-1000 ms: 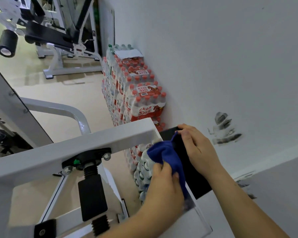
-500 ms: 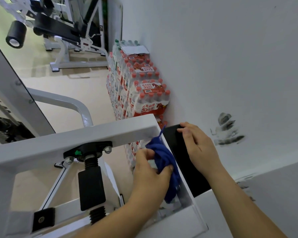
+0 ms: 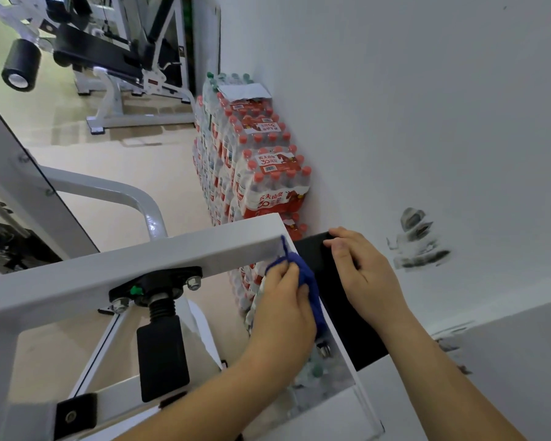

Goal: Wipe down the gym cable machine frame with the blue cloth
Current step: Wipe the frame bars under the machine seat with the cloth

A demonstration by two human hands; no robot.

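Observation:
I look down from above on the white top frame [image 3: 140,265] of the cable machine. My left hand [image 3: 283,307] grips the bunched blue cloth [image 3: 306,278] and presses it against the inner side of the frame's right corner, just under the crossbeam. My right hand [image 3: 363,272] rests with its fingers curled over the edge of a black panel [image 3: 347,332] on the frame's outer right side. A black pulley swivel [image 3: 159,329] with bolts hangs under the crossbeam to the left of my hands.
Stacked shrink-wrapped packs of water bottles [image 3: 261,173] stand against the white wall [image 3: 427,122] right below the frame corner. The wall carries dark scuff marks [image 3: 417,243]. Another white gym machine with black pads [image 3: 109,58] stands farther off on the beige floor [image 3: 124,160].
My left hand has moved the blue cloth from the outer black panel to the inside of the frame corner and up toward the crossbeam. My right hand stays on the black panel.

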